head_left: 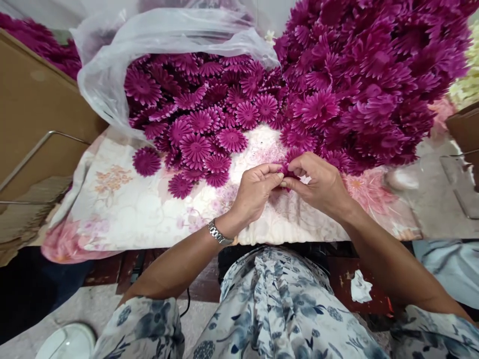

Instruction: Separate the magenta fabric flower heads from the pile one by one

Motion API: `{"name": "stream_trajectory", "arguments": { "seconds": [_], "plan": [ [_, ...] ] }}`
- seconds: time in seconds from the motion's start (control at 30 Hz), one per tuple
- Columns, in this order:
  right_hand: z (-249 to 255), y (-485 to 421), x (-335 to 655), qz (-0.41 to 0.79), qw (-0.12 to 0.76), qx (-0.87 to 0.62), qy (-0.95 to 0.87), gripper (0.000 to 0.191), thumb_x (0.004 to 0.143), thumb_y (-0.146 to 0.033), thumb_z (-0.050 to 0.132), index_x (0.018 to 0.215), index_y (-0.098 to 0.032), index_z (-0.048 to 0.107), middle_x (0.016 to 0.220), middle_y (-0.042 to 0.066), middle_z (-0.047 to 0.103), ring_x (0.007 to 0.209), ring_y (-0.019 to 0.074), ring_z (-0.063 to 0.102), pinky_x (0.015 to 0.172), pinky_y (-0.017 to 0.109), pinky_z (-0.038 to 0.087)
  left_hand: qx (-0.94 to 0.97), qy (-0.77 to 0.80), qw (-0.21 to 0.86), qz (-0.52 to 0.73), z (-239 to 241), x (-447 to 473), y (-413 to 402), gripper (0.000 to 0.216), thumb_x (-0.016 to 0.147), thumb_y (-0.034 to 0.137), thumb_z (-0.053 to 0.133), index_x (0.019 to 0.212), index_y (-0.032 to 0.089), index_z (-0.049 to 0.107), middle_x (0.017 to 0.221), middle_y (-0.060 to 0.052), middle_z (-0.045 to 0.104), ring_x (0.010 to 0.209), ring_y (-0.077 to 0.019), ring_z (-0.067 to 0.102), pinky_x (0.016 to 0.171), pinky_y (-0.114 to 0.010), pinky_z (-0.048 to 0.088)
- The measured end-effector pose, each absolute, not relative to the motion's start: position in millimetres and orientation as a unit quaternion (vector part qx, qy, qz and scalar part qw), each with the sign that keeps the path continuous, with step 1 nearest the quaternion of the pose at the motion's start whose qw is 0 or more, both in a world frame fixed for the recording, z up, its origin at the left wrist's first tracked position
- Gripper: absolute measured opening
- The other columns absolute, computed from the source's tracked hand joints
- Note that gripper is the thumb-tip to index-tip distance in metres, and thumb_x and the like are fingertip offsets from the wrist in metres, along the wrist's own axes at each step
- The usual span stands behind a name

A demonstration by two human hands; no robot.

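Note:
My left hand (256,192) and my right hand (318,182) meet over a floral cloth (123,209), both pinching one small magenta fabric flower (289,169) between thumbs and fingertips. Most of that flower is hidden by my fingers. A steel watch (219,234) is on my left wrist. Flat magenta flower heads (194,147) spill from a clear plastic bag (112,80) to the left of my hands. A large heap of fuller magenta flowers (374,80) rises just behind and right of my right hand.
Brown cardboard (33,114) with a metal wire frame (37,149) stands at the left. Pale cream flowers (466,85) lie at the far right, beside another cardboard edge (466,129). A crumpled white scrap (361,288) lies on the floor by my knee. My lap is covered by blue floral fabric (277,309).

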State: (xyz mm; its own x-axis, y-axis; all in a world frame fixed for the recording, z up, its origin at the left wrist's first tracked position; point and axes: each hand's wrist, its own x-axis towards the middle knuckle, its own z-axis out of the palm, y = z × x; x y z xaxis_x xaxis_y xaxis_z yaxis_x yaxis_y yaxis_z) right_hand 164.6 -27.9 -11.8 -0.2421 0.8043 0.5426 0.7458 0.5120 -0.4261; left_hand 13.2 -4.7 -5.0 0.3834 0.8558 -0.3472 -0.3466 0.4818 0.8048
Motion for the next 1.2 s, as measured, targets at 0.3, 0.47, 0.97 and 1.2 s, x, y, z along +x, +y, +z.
{"name": "stream_trajectory", "arguments": {
  "seconds": [0.3,0.47,0.97,1.2],
  "plan": [
    [-17.7,-29.8,173.2,0.024,0.369,-0.491,-0.789,0.010,0.086,-0.015,0.052,0.077,-0.018,0.054,0.068,0.002,0.058,0.065,0.0122,0.053,0.060,0.024,0.043,0.354,0.391,0.764,0.372,-12.0,18.1,-1.7,0.029,0.051,0.022,0.082,0.074,0.012,0.067,0.055,0.004,0.062,0.048,-0.0045,0.054,0.048,-0.016,0.047],
    [-23.8,-32.2,170.8,-0.021,0.359,-0.495,-0.791,0.011,0.088,-0.015,0.049,0.078,-0.018,0.053,0.066,0.002,0.057,0.063,0.0119,0.053,0.057,0.024,0.042,0.345,0.394,0.761,0.383,-17.5,19.6,-0.8,0.025,0.052,0.025,0.082,0.069,0.013,0.068,0.052,0.004,0.059,0.047,-0.0046,0.052,0.047,-0.017,0.047],
    [-20.4,-32.5,156.1,-0.014,0.391,-0.504,-0.770,0.014,0.085,-0.025,0.060,0.076,-0.017,0.052,0.064,0.000,0.056,0.059,0.0101,0.052,0.053,0.022,0.041,0.367,0.378,0.721,0.450,-19.5,13.2,-0.7,0.014,0.062,0.023,0.077,0.064,0.015,0.066,0.058,0.004,0.061,0.052,-0.0042,0.054,0.050,-0.016,0.045],
    [-24.0,-32.4,159.4,-0.076,0.376,-0.499,-0.777,0.009,0.088,-0.015,0.050,0.080,-0.017,0.054,0.064,0.001,0.059,0.060,0.0111,0.055,0.055,0.023,0.042,0.354,0.353,0.757,0.420,-18.0,11.5,-1.7,0.022,0.058,0.022,0.080,0.074,0.015,0.068,0.061,0.002,0.065,0.054,-0.0078,0.061,0.057,-0.021,0.053]
  ]
}}
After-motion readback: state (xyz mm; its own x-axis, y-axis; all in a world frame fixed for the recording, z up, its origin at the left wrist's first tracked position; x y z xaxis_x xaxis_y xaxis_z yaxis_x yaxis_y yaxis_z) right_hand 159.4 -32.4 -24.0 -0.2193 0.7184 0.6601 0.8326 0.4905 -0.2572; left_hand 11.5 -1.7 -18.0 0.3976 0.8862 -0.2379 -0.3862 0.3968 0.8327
